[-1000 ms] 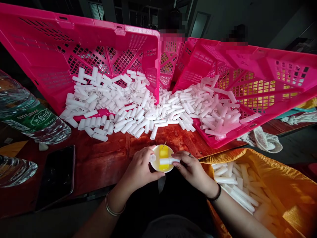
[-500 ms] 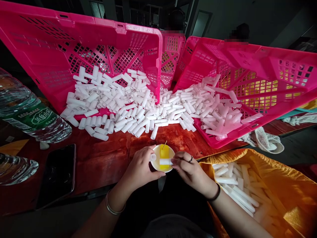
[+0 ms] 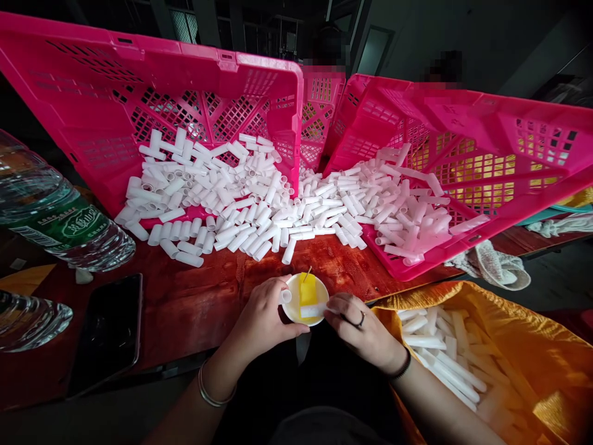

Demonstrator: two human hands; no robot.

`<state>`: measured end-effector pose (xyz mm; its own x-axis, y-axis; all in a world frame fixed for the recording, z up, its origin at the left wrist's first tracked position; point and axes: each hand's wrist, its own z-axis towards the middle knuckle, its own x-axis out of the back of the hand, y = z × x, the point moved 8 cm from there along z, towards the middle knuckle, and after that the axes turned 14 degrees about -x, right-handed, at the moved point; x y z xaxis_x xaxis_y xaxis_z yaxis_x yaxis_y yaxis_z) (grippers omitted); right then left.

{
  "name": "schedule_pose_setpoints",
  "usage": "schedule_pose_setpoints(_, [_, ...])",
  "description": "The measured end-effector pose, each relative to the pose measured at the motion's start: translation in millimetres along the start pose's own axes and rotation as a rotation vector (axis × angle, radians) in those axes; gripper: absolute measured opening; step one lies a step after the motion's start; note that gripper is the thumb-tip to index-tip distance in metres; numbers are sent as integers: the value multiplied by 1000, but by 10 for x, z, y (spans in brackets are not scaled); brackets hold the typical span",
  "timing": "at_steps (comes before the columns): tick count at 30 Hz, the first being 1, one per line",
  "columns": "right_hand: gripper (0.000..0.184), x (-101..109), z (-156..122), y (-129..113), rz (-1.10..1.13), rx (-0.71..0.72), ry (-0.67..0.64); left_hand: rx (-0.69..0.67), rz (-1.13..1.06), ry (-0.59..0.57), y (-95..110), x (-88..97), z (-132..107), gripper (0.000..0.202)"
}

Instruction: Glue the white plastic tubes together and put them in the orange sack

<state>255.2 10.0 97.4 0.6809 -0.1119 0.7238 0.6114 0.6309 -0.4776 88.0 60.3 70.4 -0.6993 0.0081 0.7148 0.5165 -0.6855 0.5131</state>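
Observation:
My left hand [image 3: 265,309] is closed around a small white bowl [image 3: 291,311], its thumb along the near side. A short white plastic tube [image 3: 286,296] is also tucked at this hand's fingertips, by the bowl's left rim. Inside the bowl lies a yellow block [image 3: 307,288] that looks like sponge, and a thin stick [image 3: 308,271] pokes up at its far end. In the fingers of my right hand [image 3: 359,324] is another white tube [image 3: 314,311], held level over the bowl, across the lower part of the yellow block. Whether it touches the block I cannot tell.
Two pink crates [image 3: 259,65] [image 3: 486,102] lie tipped toward me, white tubes [image 3: 250,185] spilling onto the red table [image 3: 208,296]. Left are water bottles [image 3: 69,216] and a phone [image 3: 109,327]. An orange sack [image 3: 523,346] holds long white tubes; a whitish cloth [image 3: 495,266] lies beyond it.
My right hand has shifted slightly right and turned, and its tube now lies lower across the bowl, tilted a little. My left hand keeps its hold on the bowl.

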Motion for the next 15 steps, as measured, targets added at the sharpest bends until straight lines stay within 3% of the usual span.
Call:
schedule_pose_setpoints(2, [24,56,20,32,73,-44,80,-18,52,41,13,55,-4,77])
schedule_pose_setpoints(4, [18,145,76,178,255,-248,195,-28,88,99,45,168,-3,72])
schedule_pose_setpoints(6, [13,185,124,326,461,-493,261,-8,76,129,81,289,10,46])
schedule_pose_setpoints(8, [19,171,184,367,647,-666,237,-7,50,94,151,374,56,21])
schedule_pose_setpoints(11, [29,159,293,286,835,-780,140,-106,60,5,340,460,176,18])
schedule_pose_setpoints(15, [35,223,385,212,917,-817,84,-219,152,-13,505,580,315,21])
